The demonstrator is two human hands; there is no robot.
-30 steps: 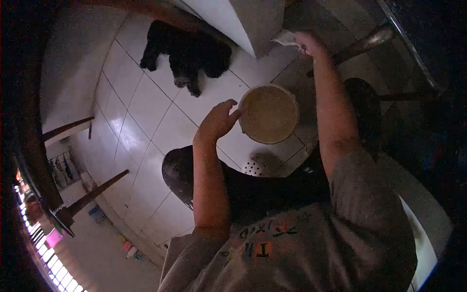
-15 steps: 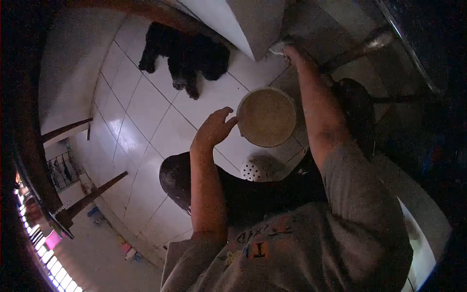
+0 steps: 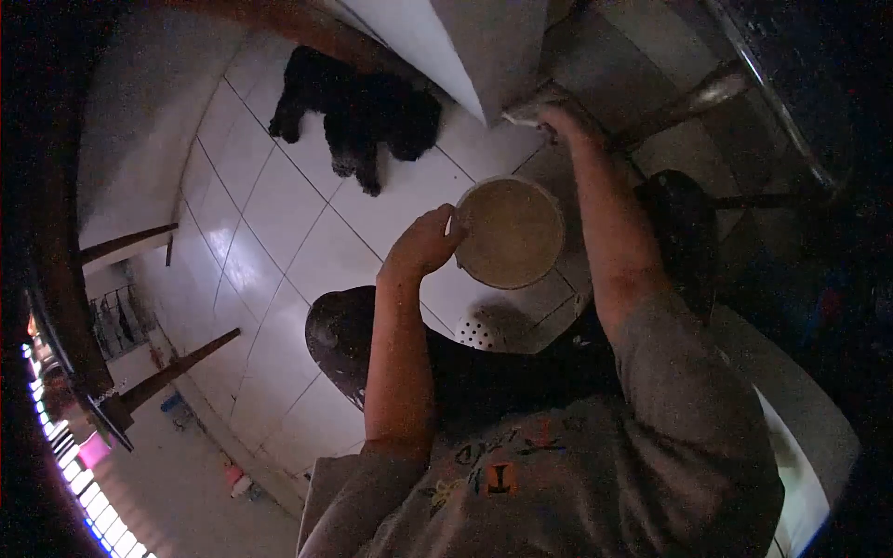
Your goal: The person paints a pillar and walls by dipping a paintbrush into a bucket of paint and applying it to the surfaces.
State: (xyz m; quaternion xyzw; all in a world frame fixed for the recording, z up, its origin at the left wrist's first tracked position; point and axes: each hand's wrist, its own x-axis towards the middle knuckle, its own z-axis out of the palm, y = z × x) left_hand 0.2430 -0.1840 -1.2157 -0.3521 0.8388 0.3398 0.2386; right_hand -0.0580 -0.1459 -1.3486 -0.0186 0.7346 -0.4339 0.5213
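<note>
A round bucket (image 3: pixel 511 232) with murky, brownish contents stands on the tiled floor between my knees. At its left rim is my left hand (image 3: pixel 426 243), its thumb and fingers around the edge. My right hand (image 3: pixel 569 119) is beyond the bucket, near the foot of a pale wall corner (image 3: pixel 493 56). Its fingers are closed on a whitish cloth (image 3: pixel 526 113), which lies close to the base of the corner. Part of the cloth is hidden by the hand.
A black dog (image 3: pixel 358 116) stands on the tiles at the upper left. Wooden furniture legs (image 3: pixel 181 370) show at the left, with another leg (image 3: pixel 684 104) at the upper right. A white perforated shoe (image 3: pixel 479 333) is below the bucket.
My left hand has moved right and taken the bucket's rim. My right hand has come slightly down and left with the whitish cloth, which shows more.
</note>
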